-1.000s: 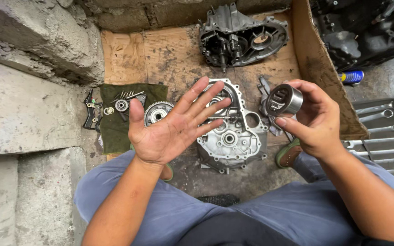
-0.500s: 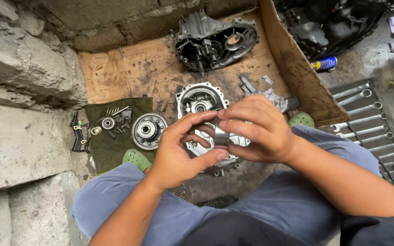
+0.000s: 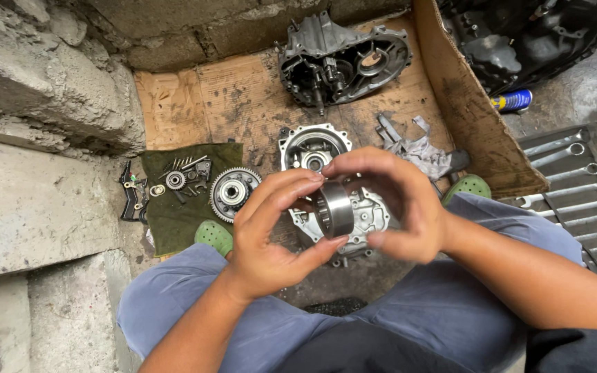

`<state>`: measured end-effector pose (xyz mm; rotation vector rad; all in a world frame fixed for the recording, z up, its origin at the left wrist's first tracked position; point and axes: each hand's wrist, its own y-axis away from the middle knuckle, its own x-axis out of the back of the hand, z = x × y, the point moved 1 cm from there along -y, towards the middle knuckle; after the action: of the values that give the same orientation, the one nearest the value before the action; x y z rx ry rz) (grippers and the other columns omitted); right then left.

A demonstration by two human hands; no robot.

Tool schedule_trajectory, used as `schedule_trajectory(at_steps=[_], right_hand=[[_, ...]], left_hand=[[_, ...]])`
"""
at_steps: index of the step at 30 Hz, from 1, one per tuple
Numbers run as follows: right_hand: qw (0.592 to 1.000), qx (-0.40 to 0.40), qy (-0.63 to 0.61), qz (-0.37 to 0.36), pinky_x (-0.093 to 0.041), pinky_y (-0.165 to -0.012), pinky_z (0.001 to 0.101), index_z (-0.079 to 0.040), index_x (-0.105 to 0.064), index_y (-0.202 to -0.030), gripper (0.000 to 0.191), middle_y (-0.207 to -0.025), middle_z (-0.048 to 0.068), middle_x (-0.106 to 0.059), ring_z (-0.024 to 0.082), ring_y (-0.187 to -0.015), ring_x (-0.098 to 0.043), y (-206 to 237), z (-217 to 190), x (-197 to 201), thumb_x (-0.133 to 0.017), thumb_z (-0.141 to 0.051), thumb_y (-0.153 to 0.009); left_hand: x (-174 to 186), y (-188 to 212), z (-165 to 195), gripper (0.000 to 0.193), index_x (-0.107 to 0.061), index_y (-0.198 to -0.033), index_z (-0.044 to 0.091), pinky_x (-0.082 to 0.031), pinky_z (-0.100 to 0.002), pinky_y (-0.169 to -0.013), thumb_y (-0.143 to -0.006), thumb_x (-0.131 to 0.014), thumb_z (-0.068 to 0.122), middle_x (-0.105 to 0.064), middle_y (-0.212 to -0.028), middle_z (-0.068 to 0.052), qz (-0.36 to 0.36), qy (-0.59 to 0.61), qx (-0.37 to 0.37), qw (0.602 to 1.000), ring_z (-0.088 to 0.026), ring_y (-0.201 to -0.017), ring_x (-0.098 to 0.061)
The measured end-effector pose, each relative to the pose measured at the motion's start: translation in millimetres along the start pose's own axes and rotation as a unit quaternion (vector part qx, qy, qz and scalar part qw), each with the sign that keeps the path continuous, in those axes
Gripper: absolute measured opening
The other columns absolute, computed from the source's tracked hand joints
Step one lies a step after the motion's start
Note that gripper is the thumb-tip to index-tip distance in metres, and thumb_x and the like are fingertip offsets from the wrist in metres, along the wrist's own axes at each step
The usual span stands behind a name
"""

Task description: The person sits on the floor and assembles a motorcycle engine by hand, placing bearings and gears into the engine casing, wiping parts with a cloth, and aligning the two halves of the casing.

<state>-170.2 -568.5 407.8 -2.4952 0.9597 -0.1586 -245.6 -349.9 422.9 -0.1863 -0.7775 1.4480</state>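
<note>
Closest to me, above my lap, I hold a steel bearing ring [image 3: 334, 209] between both hands, lifted clear of everything on the floor. It sits right in the gap between my two sets of fingers, its short axis running roughly left to right, so one open face looks toward my left palm and the other toward my right. My left hand [image 3: 271, 242] is the nearer and cups it from below and from the left: the thumb presses the ring's lower edge, and the fingers [image 3: 281, 190] arch over the top, curled and slightly spread rather than pressed flat. My right hand [image 3: 399, 204] closes in from the other side, its fingers bent over the top of the ring and its thumb just under it, so the ring is pinched between the two hands. How much of the right fingers really touch the metal I cannot tell, since the hand hides that face. Directly beneath, on the stained cardboard sheet [image 3: 195, 103], lies a grey aluminium housing [image 3: 326, 186], partly hidden by my hands. To its left, a large toothed gear [image 3: 234, 193] rests on the right edge of a green cloth [image 3: 171, 214] strewn with small parts. Farther off, near the cardboard's far edge, a second housing [image 3: 343, 59] lies against the stone wall.
</note>
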Motion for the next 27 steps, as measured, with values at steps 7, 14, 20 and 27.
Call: schedule_trajectory(at_steps=[7, 14, 20, 27], right_hand=[[0.938, -0.236, -0.254, 0.006, -0.057, -0.104, 0.0419, 0.006, -0.051, -0.147, 0.07, -0.135, 0.018, -0.064, 0.024, -0.119, -0.067, 3.9, 23.6, -2.0, -0.081, -0.018, -0.089], [0.988, -0.144, -0.048, 0.037, -0.06, -0.104, 0.039, 0.004, -0.054, -0.142, 0.068, -0.141, 0.015, -0.062, 0.022, -0.123, -0.067, 13.1, 13.9, -5.4, -0.086, -0.003, -0.082], [0.988, 0.048, 0.143, 0.019, -0.058, -0.108, 0.0396, -0.006, -0.05, -0.143, 0.073, -0.138, 0.015, -0.066, 0.027, -0.128, -0.067, 5.0, 2.5, -6.0, -0.091, -0.012, -0.082], [0.979, 0.094, 0.18, 0.015, -0.057, -0.11, 0.0446, -0.013, -0.049, -0.143, 0.076, -0.132, 0.016, -0.067, 0.032, -0.13, -0.068, 3.3, 0.9, -3.1, -0.092, -0.013, -0.079]], left_hand=[[2.8, -1.2, -0.3, 0.056, -0.062, -0.13, 0.006, -0.057, -0.039, -0.097, -0.08, -0.09, 0.009, -0.065, -0.129, -0.01, 0.006, -0.12, -0.095, 0.988, -0.027, -0.117, -0.068], [4.4, 1.5, -1.2, 0.061, -0.06, -0.134, 0.009, -0.058, -0.038, -0.101, -0.08, -0.088, 0.008, -0.062, -0.133, -0.011, 0.006, -0.088, -0.063, 0.994, -0.028, -0.12, -0.067], [2.7, 3.4, -3.1, 0.065, -0.059, -0.135, 0.006, -0.06, -0.036, -0.104, -0.078, -0.089, 0.008, -0.063, -0.133, -0.014, 0.011, -0.048, -0.046, 0.998, -0.027, -0.122, -0.068], [-0.5, 4.0, -2.5, 0.054, -0.06, -0.123, 0.006, -0.061, -0.035, -0.101, -0.078, -0.09, 0.01, -0.065, -0.128, -0.013, 0.026, -0.033, -0.033, 0.999, -0.026, -0.119, -0.07]])
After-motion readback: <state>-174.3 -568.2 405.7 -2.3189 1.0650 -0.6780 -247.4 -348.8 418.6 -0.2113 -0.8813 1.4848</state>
